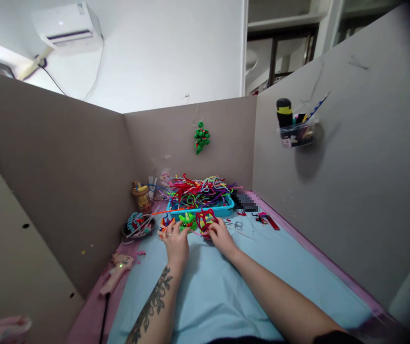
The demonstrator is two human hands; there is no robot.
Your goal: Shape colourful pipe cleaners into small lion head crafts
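Note:
My left hand (176, 241) is closed, its bent fingers beside a bright green fuzzy figure (188, 221) with dark eyes. What its fingertips pinch is too small to make out. An orange and blue pipe-cleaner piece (165, 224) lies at its left. My right hand (222, 238) has its thumb and fingers closed on a dark red pipe-cleaner piece (205, 217) made of open loops, with some yellow showing in it. A thin pink strand (196, 233) spans the small gap between both hands. Scissors (238, 225) lie just right of my right hand.
A blue tray (230, 206) piled with colourful pipe cleaners stands behind my hands. To the left are a dark bowl (124, 230), a golden-lidded jar (141, 197) and a pink glue gun (119, 274). Grey partitions (190, 107) enclose the table; a pen holder (298, 134) hangs right.

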